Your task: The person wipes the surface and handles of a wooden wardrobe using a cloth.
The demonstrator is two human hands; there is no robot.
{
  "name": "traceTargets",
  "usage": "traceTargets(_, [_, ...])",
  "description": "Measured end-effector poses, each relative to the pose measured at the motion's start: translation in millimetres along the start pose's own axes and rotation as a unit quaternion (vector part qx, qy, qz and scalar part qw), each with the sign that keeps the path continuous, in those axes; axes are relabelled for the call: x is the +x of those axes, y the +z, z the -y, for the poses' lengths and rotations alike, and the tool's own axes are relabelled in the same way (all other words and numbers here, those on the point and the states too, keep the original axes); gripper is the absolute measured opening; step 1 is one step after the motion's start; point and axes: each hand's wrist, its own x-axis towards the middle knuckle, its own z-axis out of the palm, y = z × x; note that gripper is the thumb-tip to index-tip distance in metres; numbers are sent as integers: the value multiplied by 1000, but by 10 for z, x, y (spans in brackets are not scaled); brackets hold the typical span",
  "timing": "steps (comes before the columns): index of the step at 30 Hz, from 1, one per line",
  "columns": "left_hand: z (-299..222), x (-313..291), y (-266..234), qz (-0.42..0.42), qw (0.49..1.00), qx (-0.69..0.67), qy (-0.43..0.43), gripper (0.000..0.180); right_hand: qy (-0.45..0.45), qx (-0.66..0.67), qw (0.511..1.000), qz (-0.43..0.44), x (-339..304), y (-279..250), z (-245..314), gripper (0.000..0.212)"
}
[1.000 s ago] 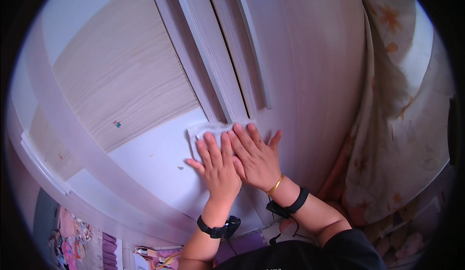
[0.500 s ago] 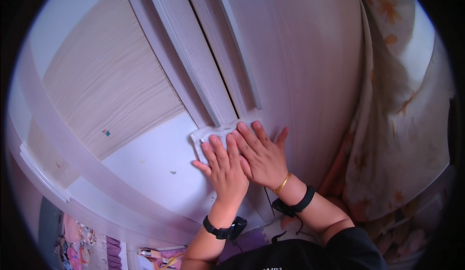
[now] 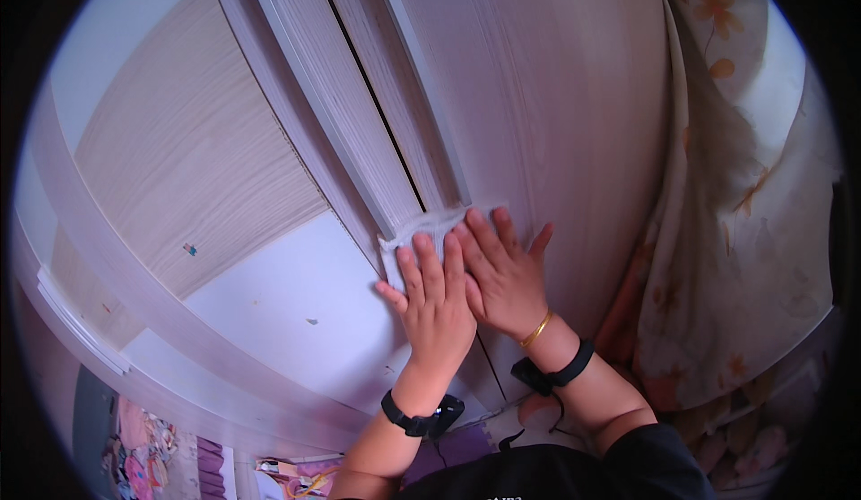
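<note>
A white cloth [image 3: 429,224] lies flat against the pale wood-grain wardrobe doors [image 3: 574,141], across the dark gap between them. My left hand [image 3: 436,307] presses on the cloth with fingers stretched out, its little finger beyond the cloth's left edge. Beside it, my right hand [image 3: 508,280] rests flat on the cloth's right part, fingers spread and thumb side touching my left hand. Most of the cloth is hidden under both palms. Just above the cloth end the long grey handle strips [image 3: 408,78] that run along the door edges.
A curtain with orange flowers [image 3: 717,186] hangs at the right. The left door has a white panel [image 3: 278,285] with small sticker remnants. Lower left, a heap of colourful items [image 3: 143,455] stands near a purple ruffled cloth [image 3: 211,469]. Purple matting [image 3: 457,451] lies near my body.
Both hands have slid a little to the right and slightly up, taking the cloth along the door surface. The wardrobe's handle strips appear shifted slightly left in view.
</note>
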Motion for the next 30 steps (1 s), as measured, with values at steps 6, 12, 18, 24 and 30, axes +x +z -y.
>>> traceTargets(6, [-65,127,2,-6,999,36,16,56,6,-13,1000,-13,86,-109,-101,56])
traceTargets(12, [-175,-103,157,8,999,23,29,57,8,20,1000,-12,-230,45,-199,56])
traceTargets(18, [-386,347,69,22,999,4,39,59,4,2,999,-45,143,-186,-443,55])
traceTargets(24, [-365,0,222,21,997,47,61,57,31,33,999,-23,-207,-61,-407,53])
traceTargets(30, [-568,426,119,40,998,30,46,57,26,22,998,-59,120,-194,-634,53])
